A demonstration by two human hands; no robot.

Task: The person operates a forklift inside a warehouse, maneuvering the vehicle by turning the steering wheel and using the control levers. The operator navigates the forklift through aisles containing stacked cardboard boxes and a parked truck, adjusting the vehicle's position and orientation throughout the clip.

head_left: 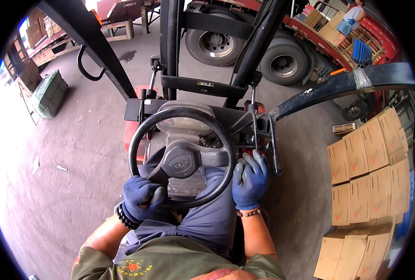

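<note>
I sit at the controls of a forklift. My left hand (143, 198), in a blue work glove, is closed round the lower left of the black steering wheel (206, 199). My right hand (250, 181), gloved the same way, is to the right of the wheel with its fingers curled at the lower end of a thin black control lever (255, 133). Those fingers partly hide the lever's end. Just right of them stands a second control lever (276, 164), apart from the hand. The wheel's round hub (181, 160) lies between my two hands.
Ahead rises the black mast (170, 46), with a red truck's wheels (216, 44) beyond it. Cardboard boxes (359, 154) are stacked at right. A person (350, 23) stands on the truck bed at upper right. A green wrapped bundle (49, 93) lies at left.
</note>
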